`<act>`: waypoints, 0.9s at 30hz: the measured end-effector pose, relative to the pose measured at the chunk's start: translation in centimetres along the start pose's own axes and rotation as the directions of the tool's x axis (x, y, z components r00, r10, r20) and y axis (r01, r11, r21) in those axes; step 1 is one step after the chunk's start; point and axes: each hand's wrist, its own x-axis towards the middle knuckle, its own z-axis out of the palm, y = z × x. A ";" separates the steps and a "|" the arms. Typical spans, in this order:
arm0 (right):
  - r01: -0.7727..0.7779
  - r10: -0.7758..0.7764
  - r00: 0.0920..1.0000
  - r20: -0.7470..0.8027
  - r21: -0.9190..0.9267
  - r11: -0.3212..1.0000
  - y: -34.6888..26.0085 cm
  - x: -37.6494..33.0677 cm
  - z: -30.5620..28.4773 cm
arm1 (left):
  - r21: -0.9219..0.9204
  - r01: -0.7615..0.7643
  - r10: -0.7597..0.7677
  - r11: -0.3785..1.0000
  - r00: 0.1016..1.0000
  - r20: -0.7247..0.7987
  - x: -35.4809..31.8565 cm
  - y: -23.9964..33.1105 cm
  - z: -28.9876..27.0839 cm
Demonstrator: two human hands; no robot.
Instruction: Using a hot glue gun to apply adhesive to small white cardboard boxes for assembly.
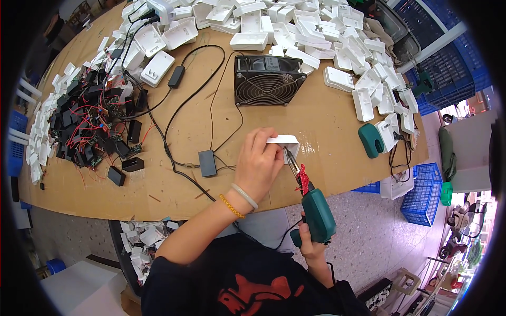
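Observation:
My left hand (259, 162) is closed on a small white plastic casing (288, 140), holding it tilted just above the cardboard-covered table near its front edge. In my right hand (312, 246) is a green pistol-shaped soldering gun (317, 213), gripped by its handle. Its metal tip (291, 161) points up and left into the open side of the casing. Red cord is wound round the tool's neck. Whether the tip touches the casing's inside cannot be made out. My left fingers partly hide the casing.
A black fan (269, 81) stands beyond my hands. White casings (250, 41) heap along the far side. Circuit boards with red wires and black boxes (92, 118) pile at left. Cables and a dark adapter (207, 164) lie nearby. A green holder (371, 141) sits at right.

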 end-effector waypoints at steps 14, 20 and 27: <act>0.061 -0.060 0.998 0.022 -0.050 0.997 -0.5 0.5 -0.1 | -0.017 0.016 -0.016 1.000 1.000 0.023 -0.1 0.0 -0.1; 0.020 -0.019 1.000 0.016 -0.070 0.997 -1.6 1.0 0.0 | -0.017 0.016 -0.015 1.000 1.000 0.019 -0.1 0.0 0.0; 0.041 -0.042 0.999 -0.020 -0.047 0.998 -2.4 1.3 0.1 | -0.020 0.025 -0.025 0.999 0.999 0.020 -0.2 -0.1 0.0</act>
